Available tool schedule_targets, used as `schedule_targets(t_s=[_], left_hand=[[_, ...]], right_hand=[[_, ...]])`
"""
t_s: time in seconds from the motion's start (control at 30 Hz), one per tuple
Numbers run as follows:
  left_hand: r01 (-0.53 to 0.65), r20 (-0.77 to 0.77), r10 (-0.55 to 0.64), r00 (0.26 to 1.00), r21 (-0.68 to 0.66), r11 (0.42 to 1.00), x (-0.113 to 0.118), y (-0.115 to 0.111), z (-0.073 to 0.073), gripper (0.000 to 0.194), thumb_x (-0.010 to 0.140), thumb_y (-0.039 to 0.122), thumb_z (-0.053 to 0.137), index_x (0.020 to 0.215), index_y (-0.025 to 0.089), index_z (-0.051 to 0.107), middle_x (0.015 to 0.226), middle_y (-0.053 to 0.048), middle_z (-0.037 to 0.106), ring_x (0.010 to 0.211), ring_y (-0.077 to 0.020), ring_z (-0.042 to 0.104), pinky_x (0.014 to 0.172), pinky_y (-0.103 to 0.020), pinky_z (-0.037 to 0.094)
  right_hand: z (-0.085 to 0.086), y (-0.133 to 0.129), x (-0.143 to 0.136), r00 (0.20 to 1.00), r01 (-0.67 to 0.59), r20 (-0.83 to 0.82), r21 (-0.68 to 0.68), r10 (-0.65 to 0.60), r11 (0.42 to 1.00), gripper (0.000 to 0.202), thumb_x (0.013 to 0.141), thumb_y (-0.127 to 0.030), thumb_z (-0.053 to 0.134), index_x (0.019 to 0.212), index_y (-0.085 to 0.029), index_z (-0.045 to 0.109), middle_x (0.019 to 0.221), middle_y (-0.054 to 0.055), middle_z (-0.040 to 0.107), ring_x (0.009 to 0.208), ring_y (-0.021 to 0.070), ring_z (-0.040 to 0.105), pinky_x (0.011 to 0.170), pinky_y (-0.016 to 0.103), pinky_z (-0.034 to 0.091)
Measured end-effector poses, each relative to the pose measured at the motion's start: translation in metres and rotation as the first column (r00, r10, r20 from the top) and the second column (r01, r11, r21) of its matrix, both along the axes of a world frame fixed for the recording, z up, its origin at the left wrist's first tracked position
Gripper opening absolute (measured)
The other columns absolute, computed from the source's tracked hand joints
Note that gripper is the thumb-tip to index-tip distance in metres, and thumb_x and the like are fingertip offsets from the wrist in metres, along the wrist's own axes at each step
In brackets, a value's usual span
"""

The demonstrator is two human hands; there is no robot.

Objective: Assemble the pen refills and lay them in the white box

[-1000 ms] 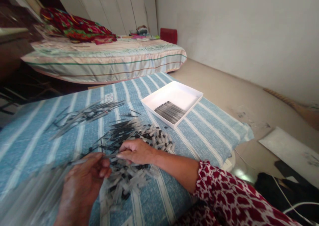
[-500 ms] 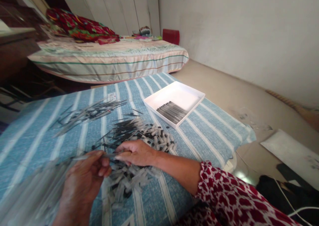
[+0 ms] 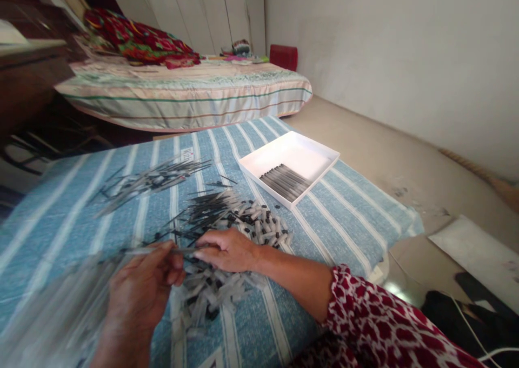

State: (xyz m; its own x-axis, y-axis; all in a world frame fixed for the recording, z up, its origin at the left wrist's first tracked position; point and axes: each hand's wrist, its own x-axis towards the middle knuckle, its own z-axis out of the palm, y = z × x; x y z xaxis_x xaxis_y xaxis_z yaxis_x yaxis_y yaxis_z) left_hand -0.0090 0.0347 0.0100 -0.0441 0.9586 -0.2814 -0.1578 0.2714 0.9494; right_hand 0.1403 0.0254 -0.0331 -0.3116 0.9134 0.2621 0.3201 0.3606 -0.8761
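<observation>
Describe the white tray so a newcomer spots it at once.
Start at the blue, white-striped tablecloth. Beyond the right hand and the heap of short pieces, near the cloth's far edge, sits a shallow, rectangular white tray. Its neat row of dark-ended, pen-like sticks sets it apart from the loose piles nearby.
</observation>
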Motion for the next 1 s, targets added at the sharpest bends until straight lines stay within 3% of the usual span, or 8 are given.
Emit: schedule_targets(t_s=[0.3, 0.5, 0.7, 0.87, 0.93, 1.0], left_hand=[[0.161, -0.104, -0.152, 0.983, 0.088, 0.983, -0.005, -0.011, -0.011, 0.018, 0.065, 0.031, 0.064, 0.068, 0.014, 0.058, 0.047, 0.003, 0.058, 0.033, -0.0084, 0.045, 0.035, -0.021, 0.035], [0.098, -0.266, -0.045, 0.963, 0.189, 0.977, -0.014, -0.01, -0.004, 0.028, 0.071, 0.04, 0.059, 0.079, 0.013, 0.061, 0.055, 0.002, 0.06, 0.036, -0.0075, 0.046, 0.037, -0.02, 0.035], [0.053, -0.465, 0.064, 0.883, 0.233, 0.971, -0.025, -0.005, -0.005, 0.028, 0.066, 0.038, 0.062, 0.08, 0.013, 0.06, 0.05, 0.004, 0.057, 0.036, -0.0077, 0.044, 0.039, -0.02, 0.036], [0.041, -0.512, 0.072, 0.856, 0.206, 0.978, -0.026, -0.004, -0.007, 0.027, 0.064, 0.039, 0.06, 0.077, 0.015, 0.06, 0.049, 0.005, 0.057, 0.035, -0.0084, 0.043, 0.038, -0.02, 0.035], [0.027, -0.506, 0.078, 0.859, 0.195, 0.98, -0.027, -0.003, -0.008, 0.027, 0.064, 0.038, 0.06, 0.077, 0.015, 0.06, 0.049, 0.004, 0.057, 0.035, -0.0081, 0.042, 0.037, -0.02, 0.035], [0.02, -0.508, 0.082, 0.858, 0.191, 0.981, -0.028, -0.001, -0.009, 0.027, 0.063, 0.039, 0.059, 0.078, 0.015, 0.06, 0.05, 0.004, 0.057, 0.035, -0.0083, 0.042, 0.036, -0.02, 0.035]], right_hand=[[-0.002, -0.006, -0.001, 0.999, 0.043, -0.018, 0.067, -0.042, 0.997, 0.02, 0.08, -0.027, 0.053, 0.064, -0.016, 0.057, 0.052, -0.006, 0.041, 0.051, 0.0071, 0.04, 0.049, 0.016, 0.029], [0.0, -0.003, 0.009, 0.985, 0.161, -0.074, 0.047, -0.157, 0.986, 0.02, 0.08, -0.029, 0.052, 0.068, -0.015, 0.059, 0.053, -0.005, 0.045, 0.05, 0.0076, 0.041, 0.05, 0.018, 0.031], [0.005, 0.007, 0.024, 0.94, 0.32, -0.129, 0.012, -0.316, 0.947, 0.019, 0.08, -0.033, 0.05, 0.076, -0.016, 0.059, 0.053, -0.004, 0.051, 0.046, 0.0091, 0.045, 0.048, 0.02, 0.036], [0.016, 0.013, 0.065, 0.861, 0.509, -0.078, 0.122, -0.503, 0.852, 0.022, 0.079, -0.036, 0.05, 0.083, -0.017, 0.06, 0.06, -0.002, 0.057, 0.052, 0.0114, 0.052, 0.054, 0.022, 0.041], [0.022, 0.016, 0.095, 0.807, 0.578, 0.017, 0.183, -0.59, 0.795, 0.024, 0.08, -0.037, 0.048, 0.083, -0.017, 0.062, 0.065, -0.001, 0.061, 0.056, 0.0127, 0.055, 0.058, 0.023, 0.043], [0.025, 0.021, 0.129, 0.701, 0.65, 0.179, 0.236, -0.69, 0.722, 0.024, 0.079, -0.036, 0.049, 0.084, -0.018, 0.064, 0.073, 0.001, 0.065, 0.066, 0.0152, 0.059, 0.064, 0.025, 0.043]])
